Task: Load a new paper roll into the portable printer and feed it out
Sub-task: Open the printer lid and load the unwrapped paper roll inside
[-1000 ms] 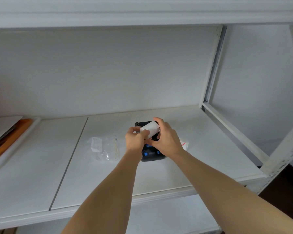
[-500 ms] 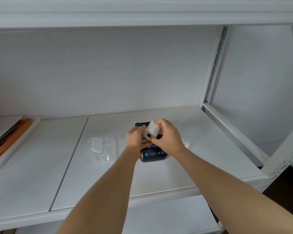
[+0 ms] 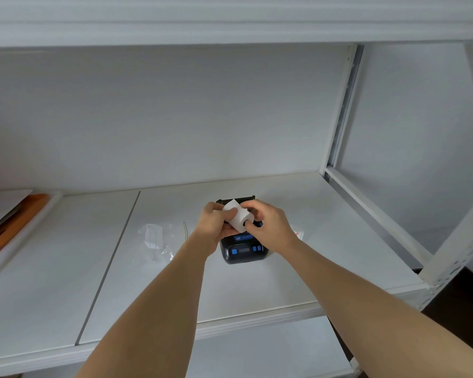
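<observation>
1. Most of the printer (image 3: 243, 251) sits under both hands, so only its near end with the blue buttons shows, plus a sliver of black past the fingertips. Can't tell if the lid's open.
2. Button labels and the little screen are too small to read.
3. The left hand (image 3: 216, 225) covers one end of the paper roll (image 3: 236, 216).
4. Right of the right hand (image 3: 268, 227), a white-and-red scrap (image 3: 298, 235) peeks out, mostly hidden.
5. The orange stuff (image 3: 19, 216) far left is cut off.

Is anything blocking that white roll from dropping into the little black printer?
Nothing visible does. Both the left hand and right hand hold the paper roll just above the printer, whose lid stands open behind. The hands hide the compartment itself.
</observation>
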